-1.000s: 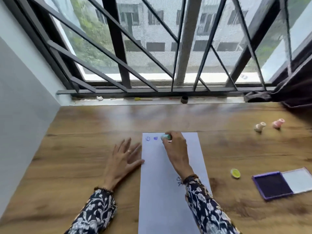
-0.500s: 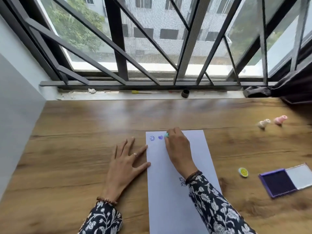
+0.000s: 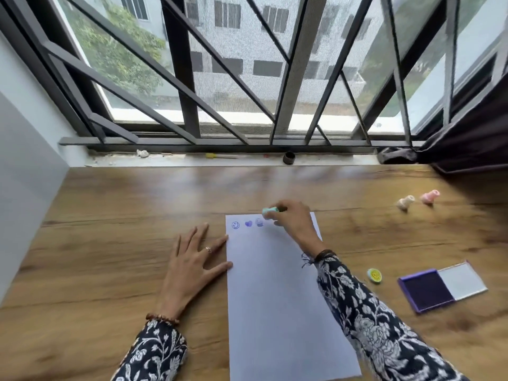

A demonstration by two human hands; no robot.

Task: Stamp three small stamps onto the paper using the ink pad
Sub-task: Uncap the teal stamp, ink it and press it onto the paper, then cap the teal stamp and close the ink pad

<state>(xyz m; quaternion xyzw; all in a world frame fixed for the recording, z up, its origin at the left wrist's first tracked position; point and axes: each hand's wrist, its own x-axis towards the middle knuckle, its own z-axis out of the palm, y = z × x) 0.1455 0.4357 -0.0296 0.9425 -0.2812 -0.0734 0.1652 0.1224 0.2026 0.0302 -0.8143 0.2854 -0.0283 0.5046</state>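
Observation:
A white sheet of paper (image 3: 277, 298) lies lengthwise on the wooden table. Along its top edge sit three purple prints: a smiley (image 3: 235, 225), a heart (image 3: 248, 223) and a fainter round mark (image 3: 259, 223). My right hand (image 3: 292, 220) holds a small teal stamp (image 3: 270, 211) tilted just above the paper, right of the third print. My left hand (image 3: 192, 264) lies flat with fingers spread, its fingertips touching the paper's left edge. The purple ink pad (image 3: 426, 290) lies open at the right, its clear lid (image 3: 461, 281) folded back.
A yellow smiley stamp (image 3: 375, 275) lies between the paper and the pad. A cream stamp (image 3: 405, 201) and a pink stamp (image 3: 430, 196) lie at the far right. The barred window's sill (image 3: 192, 158) borders the table's far edge; a dark curtain (image 3: 467, 138) hangs at the right.
My right hand has lifted the teal stamp off the paper and tilted it rightward, uncovering a third print. My left hand has stayed flat beside the paper.

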